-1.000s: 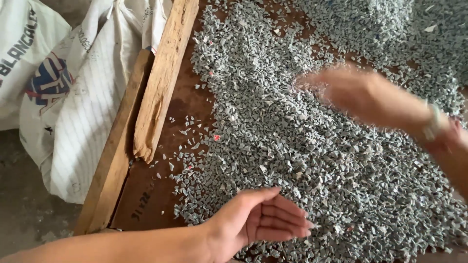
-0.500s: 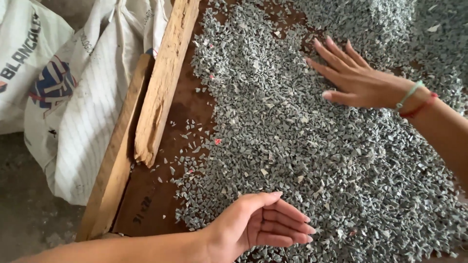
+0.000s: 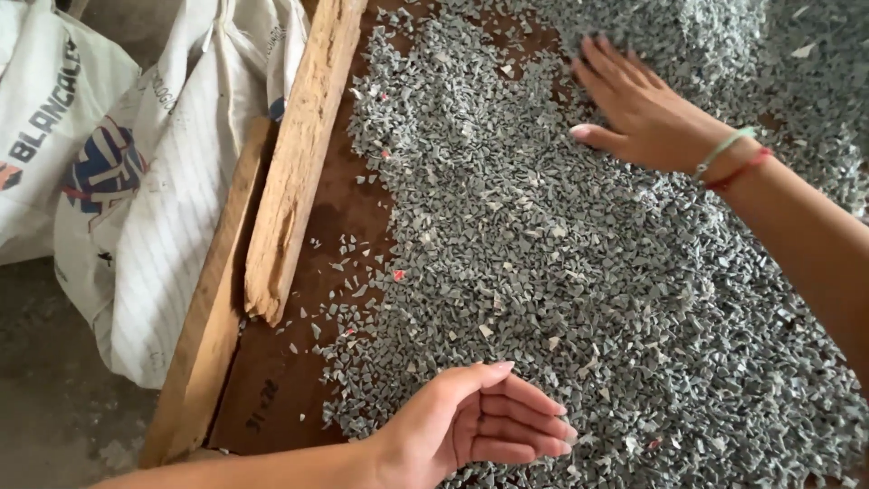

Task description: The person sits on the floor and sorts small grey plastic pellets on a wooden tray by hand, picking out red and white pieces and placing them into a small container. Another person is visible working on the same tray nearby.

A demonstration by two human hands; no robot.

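Brown board forms the surface (image 3: 299,398), edged by two rough wooden planks (image 3: 299,163), with white woven sacks (image 3: 154,208) lying beside it on the left. Grey plastic chips (image 3: 561,272) are spread thickly over most of it. The left hand (image 3: 480,426) is rested on edge at the heap's near rim, fingers pressed together and slightly cupped, while the right hand (image 3: 643,113) is laid flat on the chips farther off, fingers loosely together.

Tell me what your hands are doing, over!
Left hand cupped, open, on grey chips. Right hand flat on them. Wooden plank beside.
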